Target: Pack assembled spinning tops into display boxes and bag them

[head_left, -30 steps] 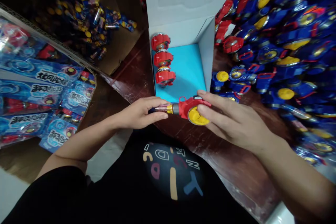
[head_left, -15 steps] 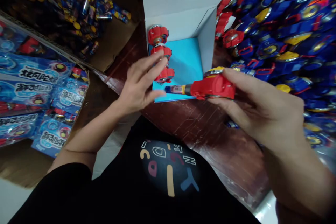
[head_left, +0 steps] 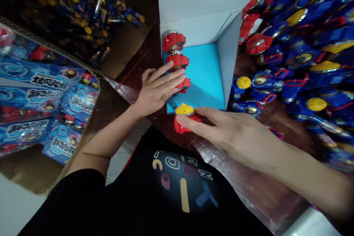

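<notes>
Three red toys, among them a top one (head_left: 173, 41), stand in a column along the left side of a white box (head_left: 193, 25) with a bright blue bottom (head_left: 206, 77). My left hand (head_left: 159, 90) lies with its fingers spread over the lowest of them, touching it. Just outside the box's near edge, my right hand (head_left: 218, 127) grips a red toy with a yellow top (head_left: 184, 110) between thumb and fingers. The toy's far side is partly covered by the fingers.
Many blue, red and yellow toys (head_left: 302, 59) are heaped at the right. An upper-left carton (head_left: 124, 49) holds small blue-and-yellow tubes (head_left: 98, 14). Blue printed packets (head_left: 47, 84) fill another carton at the left. A dark red surface (head_left: 249, 166) lies under the box.
My right hand has moved left and down with the red toy, which is now turned with its yellow part up. The blue tube no longer shows. My left hand rests further over the lowest toy.
</notes>
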`<action>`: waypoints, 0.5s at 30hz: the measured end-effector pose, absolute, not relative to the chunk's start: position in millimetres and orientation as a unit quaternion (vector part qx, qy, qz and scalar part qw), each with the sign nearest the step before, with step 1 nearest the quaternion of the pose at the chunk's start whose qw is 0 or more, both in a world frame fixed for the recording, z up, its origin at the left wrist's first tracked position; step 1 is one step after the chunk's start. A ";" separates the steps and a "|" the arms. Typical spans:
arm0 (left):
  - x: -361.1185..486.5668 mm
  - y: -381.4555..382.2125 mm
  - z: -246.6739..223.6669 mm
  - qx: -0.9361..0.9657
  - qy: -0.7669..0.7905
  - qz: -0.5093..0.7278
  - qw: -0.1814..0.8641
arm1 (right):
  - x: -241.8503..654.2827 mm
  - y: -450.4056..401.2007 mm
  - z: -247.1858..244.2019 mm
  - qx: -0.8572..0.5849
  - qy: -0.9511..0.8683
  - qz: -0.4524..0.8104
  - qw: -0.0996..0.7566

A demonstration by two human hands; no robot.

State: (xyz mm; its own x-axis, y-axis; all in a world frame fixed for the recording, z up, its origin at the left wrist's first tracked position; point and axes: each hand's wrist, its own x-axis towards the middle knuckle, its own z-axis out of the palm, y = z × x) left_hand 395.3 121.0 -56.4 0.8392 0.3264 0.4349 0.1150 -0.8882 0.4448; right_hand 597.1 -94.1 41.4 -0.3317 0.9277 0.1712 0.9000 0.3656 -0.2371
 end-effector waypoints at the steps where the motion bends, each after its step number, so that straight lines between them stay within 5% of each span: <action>1: 395.7 121.3 -56.8 0.937 0.116 0.263 0.200 | 598.2 -87.1 41.3 -0.561 -0.817 0.039 0.132; 11: 392.3 127.0 -57.6 0.931 0.072 0.312 0.173 | 594.1 -72.3 8.9 -0.524 -0.841 -0.020 0.132; 15: 377.3 191.9 -62.2 0.859 0.315 0.353 0.198 | 591.3 -72.1 5.0 -0.563 -0.819 -0.012 0.109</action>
